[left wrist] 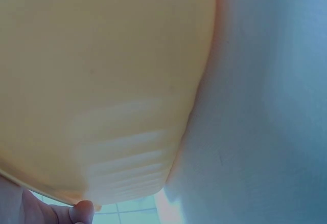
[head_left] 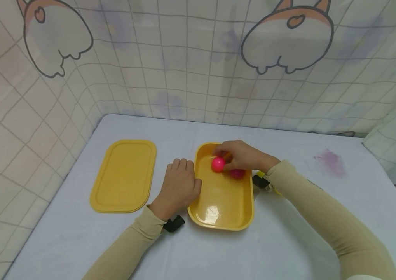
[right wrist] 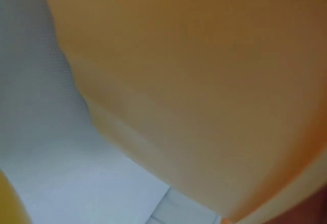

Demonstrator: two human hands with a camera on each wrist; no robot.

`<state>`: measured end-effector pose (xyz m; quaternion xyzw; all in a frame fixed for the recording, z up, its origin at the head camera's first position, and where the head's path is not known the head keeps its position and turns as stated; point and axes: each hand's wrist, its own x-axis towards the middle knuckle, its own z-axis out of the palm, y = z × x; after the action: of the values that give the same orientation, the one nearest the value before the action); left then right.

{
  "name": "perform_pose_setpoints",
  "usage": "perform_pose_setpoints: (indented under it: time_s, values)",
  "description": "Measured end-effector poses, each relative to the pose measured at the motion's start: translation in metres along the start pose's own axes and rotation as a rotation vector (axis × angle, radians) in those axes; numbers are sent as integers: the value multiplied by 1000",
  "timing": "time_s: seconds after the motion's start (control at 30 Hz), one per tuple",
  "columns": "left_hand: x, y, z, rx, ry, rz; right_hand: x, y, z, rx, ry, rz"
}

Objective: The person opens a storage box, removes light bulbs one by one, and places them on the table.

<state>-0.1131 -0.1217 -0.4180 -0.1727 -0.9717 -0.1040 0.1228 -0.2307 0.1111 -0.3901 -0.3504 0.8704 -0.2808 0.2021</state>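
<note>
A yellow plastic container point(head_left: 218, 202) stands on the table, and its outer wall point(left wrist: 117, 81) fills much of the left wrist view. My left hand point(head_left: 178, 186) grips its left rim, thumb over the edge; a few fingertips point(left wrist: 82, 211) show below the rim in the left wrist view. Reaching over the far right side, my right hand point(head_left: 241, 155) holds a bright pink ball point(head_left: 218, 164) between thumb and fingers, inside the container. A second, darker pink ball point(head_left: 237, 174) lies under that hand, partly covered. The right wrist view shows mostly the container's wall point(right wrist: 194, 91), not the fingers.
A flat yellow lid point(head_left: 124, 177) lies left of the container on the white-covered table point(head_left: 288, 241). Something yellow point(head_left: 260, 174) is partly hidden by the right wrist. A pink stain point(head_left: 332, 163) marks the cloth at right. Tile-patterned curtain point(head_left: 201, 70) encloses the back and sides.
</note>
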Motion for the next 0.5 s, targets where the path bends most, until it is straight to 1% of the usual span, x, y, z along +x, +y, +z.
perform_pose_setpoints:
  time_s: [0.33,0.5]
  values:
    - [0,0,0,5,17,7,1,1,4,32,-44,27]
    - [0,-1,1,-4,6,2,1,2,4,29,-60,22]
